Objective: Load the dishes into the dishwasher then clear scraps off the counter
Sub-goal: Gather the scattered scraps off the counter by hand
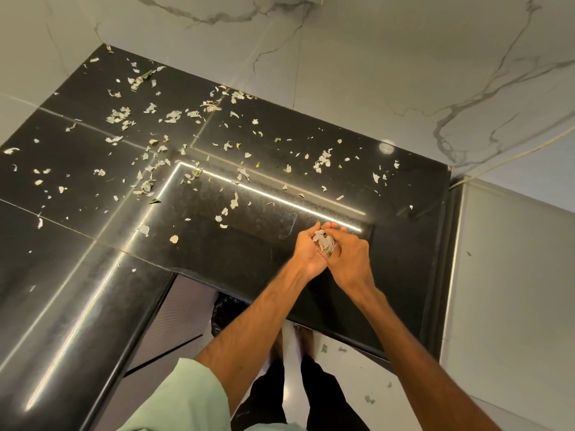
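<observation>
— Checking head view. State of each grip?

— Left grip [306, 251] is palm up, fingers cupped round a scrap clump [323, 241]. Right grip [353, 259] is knuckles up, touching the left one, its fingers curled over the same clump from the right side.

— So both closed on it?

— Yes. The clump sits between the two. Pale flakes, a bit of green at the near end.

— Where are they relative to the bench?

— Both are above the bench [404, 237], which is black polished stone, and inside its near edge. A bright strip reflection [280, 199] runs just beyond the fingertips.

— Rest of the mess?

— Loose scraps [174, 115] lie on the bench beyond and left of the grips, thickest well off to the far left toward the corner. A few sit closer, just left of the left grip.

— Anything else?

— Marble wall [373, 73] on the far side of the grips. The floor [357, 377] is on the near side, below the bench edge, with some floor scraps [369, 399] on it. Something black and crinkled [222, 309] sits under the bench edge, left of the left forearm; can't tell what. A light green sleeve [193, 396] shows at the left elbow.
</observation>
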{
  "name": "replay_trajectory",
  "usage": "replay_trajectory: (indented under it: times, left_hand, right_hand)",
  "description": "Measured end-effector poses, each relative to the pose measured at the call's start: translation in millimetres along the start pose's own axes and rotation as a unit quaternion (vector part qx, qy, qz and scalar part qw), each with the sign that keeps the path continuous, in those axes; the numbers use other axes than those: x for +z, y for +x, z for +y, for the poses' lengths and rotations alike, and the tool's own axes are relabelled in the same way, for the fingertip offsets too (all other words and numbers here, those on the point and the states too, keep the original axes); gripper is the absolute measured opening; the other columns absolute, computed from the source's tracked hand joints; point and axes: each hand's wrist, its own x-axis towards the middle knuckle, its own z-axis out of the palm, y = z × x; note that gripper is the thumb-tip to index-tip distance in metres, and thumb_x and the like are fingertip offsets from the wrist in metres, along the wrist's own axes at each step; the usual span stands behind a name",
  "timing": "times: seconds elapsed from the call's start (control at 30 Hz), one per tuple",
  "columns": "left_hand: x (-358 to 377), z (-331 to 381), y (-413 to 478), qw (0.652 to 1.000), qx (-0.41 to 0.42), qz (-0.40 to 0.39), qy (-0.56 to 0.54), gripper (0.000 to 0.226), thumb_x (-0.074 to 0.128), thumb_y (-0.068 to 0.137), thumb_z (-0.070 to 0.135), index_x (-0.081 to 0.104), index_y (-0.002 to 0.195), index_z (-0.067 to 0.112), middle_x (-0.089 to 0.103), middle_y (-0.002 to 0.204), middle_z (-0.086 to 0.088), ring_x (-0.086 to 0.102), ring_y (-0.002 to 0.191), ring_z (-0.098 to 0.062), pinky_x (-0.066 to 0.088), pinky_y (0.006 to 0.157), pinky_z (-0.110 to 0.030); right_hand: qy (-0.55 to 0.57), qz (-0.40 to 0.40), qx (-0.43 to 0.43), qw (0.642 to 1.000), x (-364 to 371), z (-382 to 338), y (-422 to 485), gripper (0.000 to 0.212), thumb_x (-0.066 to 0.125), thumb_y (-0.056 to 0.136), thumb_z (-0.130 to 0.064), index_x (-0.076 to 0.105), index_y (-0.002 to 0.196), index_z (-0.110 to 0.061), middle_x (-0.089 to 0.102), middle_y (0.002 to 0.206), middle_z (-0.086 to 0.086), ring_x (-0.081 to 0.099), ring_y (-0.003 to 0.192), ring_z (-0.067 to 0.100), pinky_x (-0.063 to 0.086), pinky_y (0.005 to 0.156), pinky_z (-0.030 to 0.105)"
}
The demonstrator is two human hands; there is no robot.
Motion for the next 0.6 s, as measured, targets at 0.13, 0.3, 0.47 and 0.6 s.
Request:
replay_trajectory:
  times: [0.13, 0.3, 0.47, 0.6]
  left_hand:
    - [3, 2, 0, 1.000, 0.013, 0.014, -0.002, 0.048, 0.040, 0.107, 0.027, 0.070, 0.077, 0.005, 0.071, 0.084, -0.009, 0.067, 0.090, -0.024, 0.053, 0.091, -0.036]
    - [7, 2, -7, 1.000, 0.016, 0.018, -0.013, 0.041, 0.039, 0.108, 0.024, 0.065, 0.083, 0.006, 0.071, 0.084, -0.007, 0.072, 0.079, -0.022, 0.059, 0.077, -0.033]
    - [6, -2, -6, 0.999, 0.014, 0.020, -0.038, 0.047, 0.040, 0.107, 0.023, 0.072, 0.080, 0.003, 0.071, 0.088, -0.009, 0.068, 0.089, -0.023, 0.060, 0.078, -0.034]
    - [6, -6, -5, 0.998, 0.011, 0.031, -0.049, 0.037, 0.042, 0.107, 0.025, 0.067, 0.090, 0.002, 0.071, 0.088, -0.011, 0.073, 0.085, -0.024, 0.062, 0.077, -0.033]
  right_hand:
    - [0.031, 0.080, -0.029, 0.996, -6, 5, -2, 0.022, 0.067, 0.094, -0.001, 0.078, 0.111, -0.010, 0.077, 0.096, 0.000, 0.066, 0.078, -0.004, 0.052, 0.075, 0.006]
    - [0.022, 0.124, -0.048, 0.991, -7, 17, 1, 0.013, 0.076, 0.088, -0.003, 0.079, 0.096, -0.013, 0.073, 0.094, -0.002, 0.067, 0.083, 0.004, 0.060, 0.073, 0.024]
    - [0.029, 0.126, -0.060, 0.990, -7, 25, -3, 0.014, 0.076, 0.089, -0.008, 0.077, 0.102, -0.016, 0.073, 0.099, -0.004, 0.067, 0.087, 0.004, 0.060, 0.074, 0.024]
    - [0.032, 0.111, -0.082, 0.990, -3, 26, -7, 0.020, 0.068, 0.095, -0.003, 0.077, 0.110, -0.012, 0.076, 0.106, 0.000, 0.065, 0.095, -0.002, 0.052, 0.084, 0.008]
